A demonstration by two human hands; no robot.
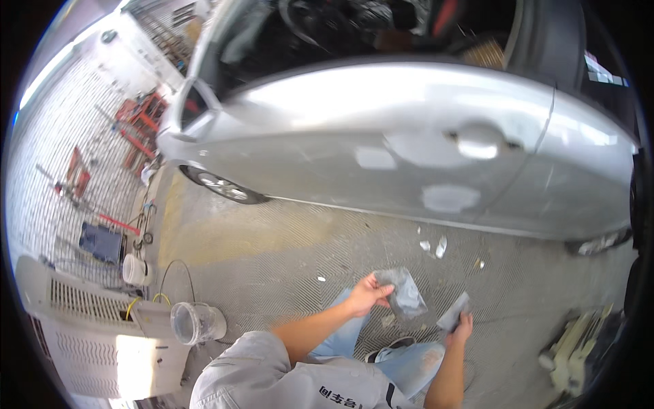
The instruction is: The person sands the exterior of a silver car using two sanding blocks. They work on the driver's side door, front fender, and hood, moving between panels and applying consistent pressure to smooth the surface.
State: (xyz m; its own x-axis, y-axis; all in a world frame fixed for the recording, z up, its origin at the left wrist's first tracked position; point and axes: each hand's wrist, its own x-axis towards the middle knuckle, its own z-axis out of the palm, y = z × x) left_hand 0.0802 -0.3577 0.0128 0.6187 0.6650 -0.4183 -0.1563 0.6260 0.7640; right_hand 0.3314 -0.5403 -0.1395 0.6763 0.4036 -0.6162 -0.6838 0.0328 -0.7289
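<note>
Ridged floor (272,273) below, left grip (366,296) pinches a smeared plate (407,296), right grip (463,330) a partly covered blade (452,313).

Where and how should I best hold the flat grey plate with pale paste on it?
Probably pinch the plate by its left edge, coming from the left, thumb on top and fingers beneath, where your left hand is: the plate looks thin and flat, and the pale paste lies mostly farther right.
</note>
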